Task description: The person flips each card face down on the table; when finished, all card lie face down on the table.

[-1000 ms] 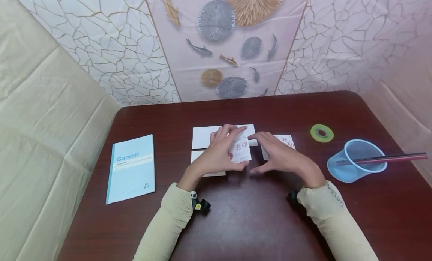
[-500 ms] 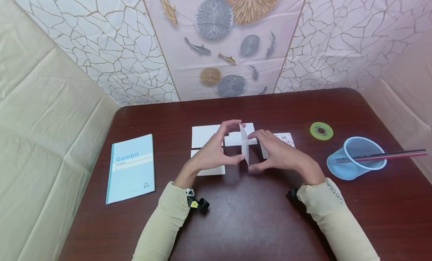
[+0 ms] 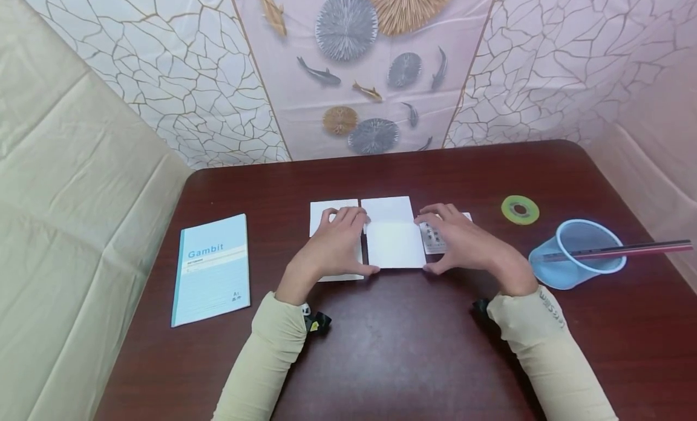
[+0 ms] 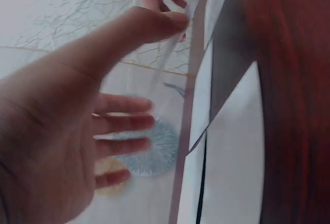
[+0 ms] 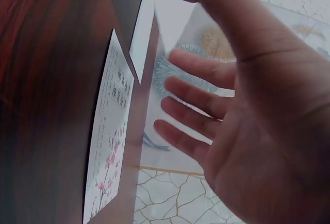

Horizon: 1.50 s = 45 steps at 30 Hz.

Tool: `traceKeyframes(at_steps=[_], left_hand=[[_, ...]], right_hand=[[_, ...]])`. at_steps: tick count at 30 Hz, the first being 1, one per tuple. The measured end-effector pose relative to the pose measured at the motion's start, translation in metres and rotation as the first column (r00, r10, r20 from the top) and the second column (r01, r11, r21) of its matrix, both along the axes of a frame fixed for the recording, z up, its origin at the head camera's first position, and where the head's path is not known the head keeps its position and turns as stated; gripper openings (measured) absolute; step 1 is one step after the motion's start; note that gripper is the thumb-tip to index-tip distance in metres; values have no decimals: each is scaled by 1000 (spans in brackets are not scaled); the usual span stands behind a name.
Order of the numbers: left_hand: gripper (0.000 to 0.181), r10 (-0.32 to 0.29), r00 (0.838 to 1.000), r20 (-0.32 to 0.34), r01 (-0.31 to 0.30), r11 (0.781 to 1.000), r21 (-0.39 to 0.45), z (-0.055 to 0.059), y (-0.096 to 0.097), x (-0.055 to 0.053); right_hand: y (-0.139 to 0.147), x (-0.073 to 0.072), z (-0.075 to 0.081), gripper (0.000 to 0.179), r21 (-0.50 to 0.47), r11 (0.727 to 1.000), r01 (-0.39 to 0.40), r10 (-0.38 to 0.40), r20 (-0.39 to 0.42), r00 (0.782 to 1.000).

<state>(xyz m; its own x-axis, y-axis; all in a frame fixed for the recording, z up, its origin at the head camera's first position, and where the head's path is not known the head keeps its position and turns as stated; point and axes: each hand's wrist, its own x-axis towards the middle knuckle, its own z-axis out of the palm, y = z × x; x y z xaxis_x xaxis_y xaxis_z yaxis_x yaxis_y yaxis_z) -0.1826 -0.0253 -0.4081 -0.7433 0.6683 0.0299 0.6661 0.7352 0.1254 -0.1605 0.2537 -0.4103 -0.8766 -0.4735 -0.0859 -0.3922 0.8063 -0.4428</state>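
Observation:
A white card (image 3: 395, 245), its blank face up, is held raised above the table between my two hands. My left hand (image 3: 330, 242) holds its left edge, thumb at the near corner and a finger near the far one. My right hand (image 3: 465, 236) holds the right edge the same way; in the right wrist view a card corner meets the forefinger (image 5: 201, 68). The other fingers of both hands are spread. Blank cards lie under and behind the left hand, one (image 3: 333, 209) partly covered. Another blank card (image 3: 386, 208) lies just behind the held one.
A card with printed characters and pink blossoms (image 5: 111, 147) lies under my right hand. At the left is a light blue notebook (image 3: 211, 270). A green tape roll (image 3: 509, 210) and a tipped blue mesh cup (image 3: 561, 273) holding pencils (image 3: 648, 249) are at the right.
The held card has flipped from its printed face, through upright, to blank face up. My right hand, apart from it a second ago, now holds its right edge.

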Motion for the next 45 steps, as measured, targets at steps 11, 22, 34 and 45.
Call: traceKeyframes(at_steps=[11,22,34,45], left_hand=[[84,-20,1000,17,22,990,-141,-10,13,6],[84,-21,1000,1,20,985,-173,-10,17,8],[92,-7,1000,-2,7,997,-78,-13,32,6],[87,-95,993,69,98,994,-45,-19,101,-26]], right_hand=[[-2,5,-4,84,106,994,-2,1,9,1000],[1,4,-5,84,107,994,-4,3,18,1000],[54,-4,12,82,79,981,176,-175,-26,984],[66,-12,0,89,112,980,163,-170,63,983]])
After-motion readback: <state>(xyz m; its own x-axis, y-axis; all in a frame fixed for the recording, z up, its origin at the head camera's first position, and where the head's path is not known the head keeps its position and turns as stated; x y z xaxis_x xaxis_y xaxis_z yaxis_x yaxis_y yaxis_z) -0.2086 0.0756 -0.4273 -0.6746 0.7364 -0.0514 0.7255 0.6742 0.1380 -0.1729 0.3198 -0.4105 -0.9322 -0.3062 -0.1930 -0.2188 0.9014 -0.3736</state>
